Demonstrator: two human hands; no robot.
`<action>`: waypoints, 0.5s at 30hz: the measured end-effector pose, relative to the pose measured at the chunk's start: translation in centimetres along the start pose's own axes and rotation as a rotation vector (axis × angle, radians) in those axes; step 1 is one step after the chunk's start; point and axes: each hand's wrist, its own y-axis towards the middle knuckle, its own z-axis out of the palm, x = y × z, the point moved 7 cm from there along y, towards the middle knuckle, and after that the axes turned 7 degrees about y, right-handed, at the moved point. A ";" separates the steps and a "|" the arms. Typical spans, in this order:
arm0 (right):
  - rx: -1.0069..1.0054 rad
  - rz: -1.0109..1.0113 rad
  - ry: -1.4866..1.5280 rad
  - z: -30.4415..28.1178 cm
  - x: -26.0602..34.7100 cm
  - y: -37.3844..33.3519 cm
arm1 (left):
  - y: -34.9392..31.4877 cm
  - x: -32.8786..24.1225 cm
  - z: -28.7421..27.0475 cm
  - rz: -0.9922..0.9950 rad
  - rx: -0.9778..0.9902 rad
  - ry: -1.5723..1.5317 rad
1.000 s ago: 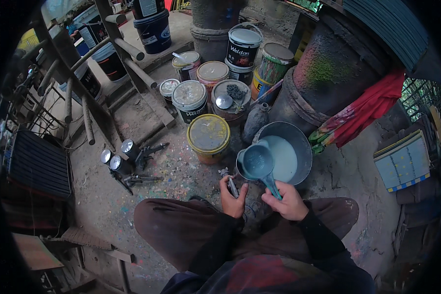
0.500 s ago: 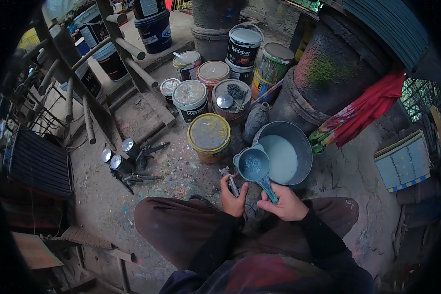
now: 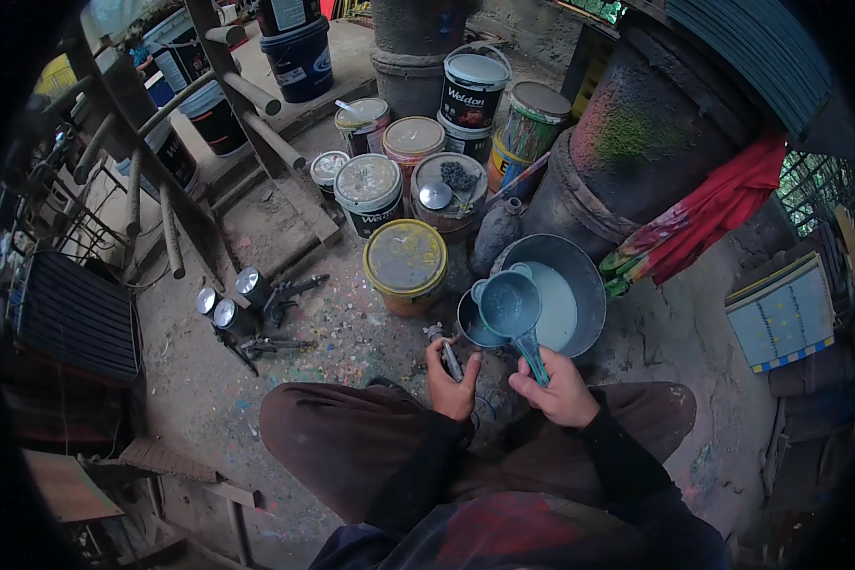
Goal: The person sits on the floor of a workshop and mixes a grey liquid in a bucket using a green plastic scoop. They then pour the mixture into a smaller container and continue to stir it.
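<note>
My right hand [image 3: 562, 391] is closed round the handle of a teal plastic strainer [image 3: 509, 302]. Its round bowl hangs over the left rim of a grey bucket [image 3: 594, 313] of whitish liquid [image 3: 559, 309]. To the left, my left hand [image 3: 453, 388] grips a metal spray gun [image 3: 449, 359], whose body sticks out above the fingers. The gun's dark round cup [image 3: 473, 321] appears open at the top and is partly hidden by the strainer. How the left fingers wrap round the gun is only partly visible.
A yellow-rimmed paint bucket [image 3: 405, 258] stands ahead, with several lidded paint pails behind. A dark grey bottle [image 3: 497, 233] stands beside the grey bucket. Spray guns with silver-lidded cups [image 3: 247, 283] lie at left. A wooden rack [image 3: 285, 180] and large drum [image 3: 636, 142] flank the pails.
My right hand has moved the strainer right and slightly up, away from above the gun's cup, so more of the cup shows. My left hand has hardly moved.
</note>
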 end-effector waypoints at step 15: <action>0.099 -0.030 -0.144 0.9 -0.5 -0.2 | -0.2 0.6 -0.1 -0.010 -0.005 -0.001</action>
